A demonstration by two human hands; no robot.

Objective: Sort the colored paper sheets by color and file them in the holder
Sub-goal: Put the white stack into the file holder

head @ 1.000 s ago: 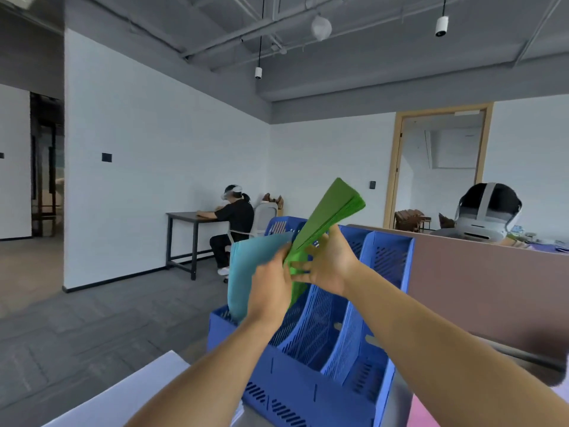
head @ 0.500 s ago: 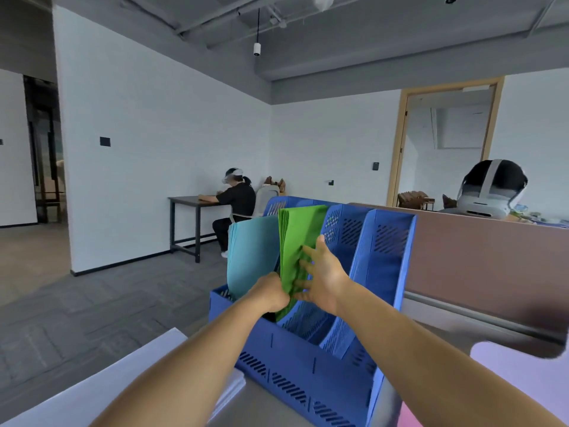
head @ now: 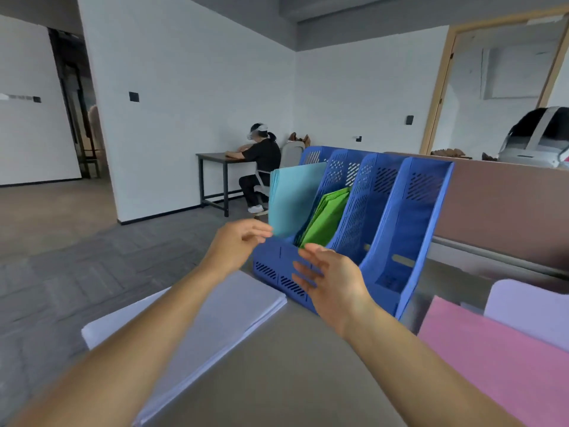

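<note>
blue holder (head: 412, 229) stood on the far part of the grey table (head: 292, 365), slots running near to far, tall backs on the far side, low front lip facing the hands. brown partition (head: 508, 211) close behind its right end.

green sheets (head: 326, 217) sat in the second slot from the left, long axis sloping from the low near lip up toward the far right, top edge leaning on the divider. light blue sheets (head: 292, 198) in the leftmost slot, nearly upright, top edge above the divider.

left hand (head: 237, 245) hovered just near of the holder's left corner, fingers loosely apart, gripping nothing, tips close to the light blue edge; touching or not, could not tell. right hand (head: 332, 282) in front of the lip, fingers spread, blurred, holding nothing.

pale stack (head: 215, 318) lay near left, its corner beside the holder's base. pink sheets (head: 492, 349) and lilac sheets (head: 529, 303) near right. grey tabletop showed between them, under the forearms.
</note>
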